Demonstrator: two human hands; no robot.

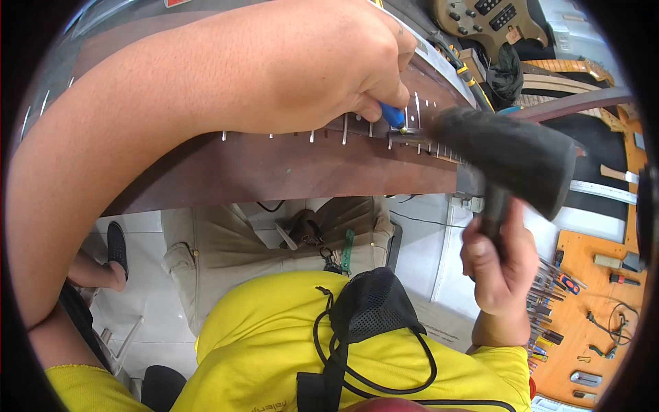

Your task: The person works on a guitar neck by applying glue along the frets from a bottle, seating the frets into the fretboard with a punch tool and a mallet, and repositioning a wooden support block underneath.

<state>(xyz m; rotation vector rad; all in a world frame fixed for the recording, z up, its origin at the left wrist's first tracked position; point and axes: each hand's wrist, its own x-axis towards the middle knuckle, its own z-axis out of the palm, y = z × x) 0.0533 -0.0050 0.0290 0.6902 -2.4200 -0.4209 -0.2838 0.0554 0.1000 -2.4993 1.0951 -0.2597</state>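
My left hand (381, 75) is closed around a blue-handled tool (392, 115), its metal end resting against the fretboard. I cannot make out its exact kind. My right hand (501, 264) grips the handle of a black mallet (515, 154). The mallet's head hangs over the fretboard's right part, close to the blue-handled tool, and is somewhat blurred. Under my left hand lies the dark fretboard (377, 129), with white dots and several metal frets (344, 129) whose ends stick out past its edge. My left forearm hides part of it.
The brown work surface (295, 172) ends just before my lap. Beyond it are a guitar body (473, 34) and yellow-black pliers (473, 86). At right, several tools lie on a wooden board (583, 275). Another person's foot (117, 257) shows at left.
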